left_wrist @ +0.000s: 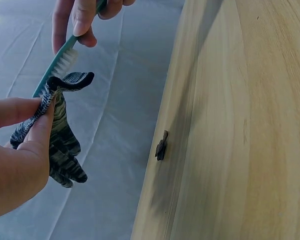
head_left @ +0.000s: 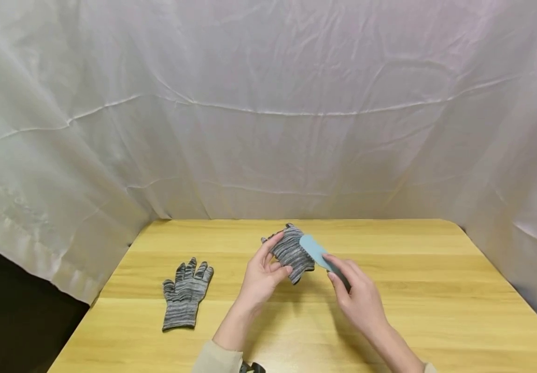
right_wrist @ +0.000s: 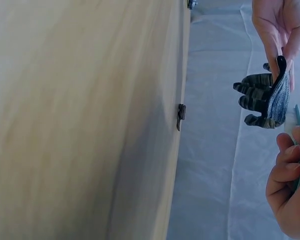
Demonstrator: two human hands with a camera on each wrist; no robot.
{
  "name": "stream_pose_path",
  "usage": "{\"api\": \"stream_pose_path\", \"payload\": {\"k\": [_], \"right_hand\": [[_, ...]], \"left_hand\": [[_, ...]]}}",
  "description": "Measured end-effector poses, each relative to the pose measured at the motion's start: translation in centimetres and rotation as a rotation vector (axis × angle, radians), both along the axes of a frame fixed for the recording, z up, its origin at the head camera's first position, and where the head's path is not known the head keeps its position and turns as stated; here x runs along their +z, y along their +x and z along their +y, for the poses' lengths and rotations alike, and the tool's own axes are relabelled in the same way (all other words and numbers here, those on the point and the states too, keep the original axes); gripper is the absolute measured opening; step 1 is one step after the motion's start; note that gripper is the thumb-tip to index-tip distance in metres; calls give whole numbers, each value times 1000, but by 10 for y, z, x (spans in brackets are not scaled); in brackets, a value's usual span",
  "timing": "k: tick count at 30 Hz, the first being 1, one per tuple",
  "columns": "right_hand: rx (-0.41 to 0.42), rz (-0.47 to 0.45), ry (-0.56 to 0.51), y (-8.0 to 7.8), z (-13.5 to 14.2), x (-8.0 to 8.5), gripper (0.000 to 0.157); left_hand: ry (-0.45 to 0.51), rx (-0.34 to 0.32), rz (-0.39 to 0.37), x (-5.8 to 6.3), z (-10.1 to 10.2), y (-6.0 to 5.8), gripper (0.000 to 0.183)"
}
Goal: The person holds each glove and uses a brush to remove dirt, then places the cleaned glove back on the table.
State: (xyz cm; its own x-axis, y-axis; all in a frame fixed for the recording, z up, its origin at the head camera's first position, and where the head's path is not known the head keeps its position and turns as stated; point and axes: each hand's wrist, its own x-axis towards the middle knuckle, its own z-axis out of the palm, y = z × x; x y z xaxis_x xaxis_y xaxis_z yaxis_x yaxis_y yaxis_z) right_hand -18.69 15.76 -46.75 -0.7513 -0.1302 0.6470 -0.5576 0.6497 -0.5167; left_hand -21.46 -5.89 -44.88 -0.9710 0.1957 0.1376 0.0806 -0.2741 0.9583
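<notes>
My left hand (head_left: pixel 261 277) pinches a grey-and-black knit glove (head_left: pixel 292 251) between thumb and fingers, holding it above the table. The glove's fingers dangle below the pinch in the left wrist view, and its cuff edge curls outward. In my right hand (head_left: pixel 359 295) is a light-blue brush (head_left: pixel 315 251), gripped by its handle. White bristles (left_wrist: pixel 65 62) face the glove and appear to touch the knit near its cuff. A second matching glove (head_left: pixel 184 295) lies flat on the table, left of my left hand, with its fingers pointing away from me.
The wooden table (head_left: pixel 436 290) has a pale grey curtain (head_left: pixel 268 155) behind it and along its sides. A small dark clip (left_wrist: pixel 161 146) sits at the table edge in the left wrist view. A dark area (head_left: pixel 12 311) lies off the table's left side.
</notes>
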Motion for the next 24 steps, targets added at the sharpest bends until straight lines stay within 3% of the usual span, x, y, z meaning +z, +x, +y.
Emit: {"api": "stream_pose_path", "payload": {"k": [13, 24], "right_hand": [[-44, -13, -5, -2, 7, -2, 45], [-26, -205, -47, -10, 26, 0, 46]], "left_hand": [[-6, -2, 24, 0, -4, 0, 79], [-68, 44, 11, -6, -17, -5, 69]]}}
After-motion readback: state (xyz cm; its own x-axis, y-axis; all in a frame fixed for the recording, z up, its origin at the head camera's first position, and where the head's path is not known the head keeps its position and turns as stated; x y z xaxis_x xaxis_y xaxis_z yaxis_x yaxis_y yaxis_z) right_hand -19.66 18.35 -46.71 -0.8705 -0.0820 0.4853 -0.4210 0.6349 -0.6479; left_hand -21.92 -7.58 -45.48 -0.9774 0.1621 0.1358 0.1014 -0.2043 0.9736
